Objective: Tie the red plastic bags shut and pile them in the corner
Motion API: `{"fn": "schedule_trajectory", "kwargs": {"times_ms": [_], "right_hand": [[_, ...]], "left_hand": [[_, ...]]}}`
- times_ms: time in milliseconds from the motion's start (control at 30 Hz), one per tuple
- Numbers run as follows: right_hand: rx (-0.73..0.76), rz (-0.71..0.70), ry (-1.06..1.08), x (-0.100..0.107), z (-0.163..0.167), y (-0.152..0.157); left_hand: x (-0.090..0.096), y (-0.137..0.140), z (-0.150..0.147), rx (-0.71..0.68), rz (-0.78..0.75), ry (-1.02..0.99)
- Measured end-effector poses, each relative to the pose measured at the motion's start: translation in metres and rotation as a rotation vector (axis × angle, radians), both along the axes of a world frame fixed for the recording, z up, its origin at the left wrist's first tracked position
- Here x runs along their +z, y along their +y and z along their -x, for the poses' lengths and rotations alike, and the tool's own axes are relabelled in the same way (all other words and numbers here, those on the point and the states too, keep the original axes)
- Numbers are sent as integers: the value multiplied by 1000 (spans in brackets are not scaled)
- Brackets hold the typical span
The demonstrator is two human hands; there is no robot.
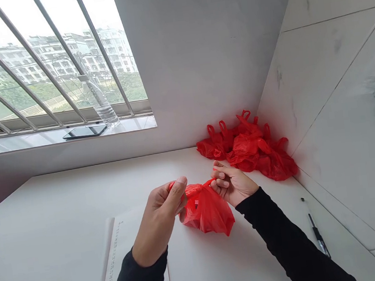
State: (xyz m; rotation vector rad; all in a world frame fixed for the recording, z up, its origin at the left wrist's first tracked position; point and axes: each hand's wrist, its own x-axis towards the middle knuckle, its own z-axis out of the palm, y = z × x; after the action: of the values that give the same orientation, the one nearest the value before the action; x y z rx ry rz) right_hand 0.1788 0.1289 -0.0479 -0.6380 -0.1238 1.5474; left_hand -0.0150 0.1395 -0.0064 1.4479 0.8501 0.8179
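Observation:
A red plastic bag (211,210) hangs or rests between my hands over the white table, its top gathered and twisted. My left hand (164,211) is closed on one handle of the bag, with the thumb pressed on top. On the other side, my right hand (229,183) pinches the opposite handle, which is pulled into a thin strand. What is inside the bag cannot be made out. Whether its base touches the table is hard to tell.
Several red plastic bags (246,144) lie heaped in the far right corner against the walls. An open notebook (131,238) is at the left on the table (63,219). A pen (317,234) lies by the right wall. The windowsill holds a water bottle (101,103) and a phone (85,132).

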Motion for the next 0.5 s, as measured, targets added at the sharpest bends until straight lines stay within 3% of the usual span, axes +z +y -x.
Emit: {"fn": "schedule_trajectory", "kwargs": {"times_ms": [300,500], "right_hand": [[-91,114,71,-12,-23,14],[-159,109,45,-28,-42,22]], "left_hand": [[4,-2,-2,-33,-41,111],[4,-3,-4,-68,-49,185]]}}
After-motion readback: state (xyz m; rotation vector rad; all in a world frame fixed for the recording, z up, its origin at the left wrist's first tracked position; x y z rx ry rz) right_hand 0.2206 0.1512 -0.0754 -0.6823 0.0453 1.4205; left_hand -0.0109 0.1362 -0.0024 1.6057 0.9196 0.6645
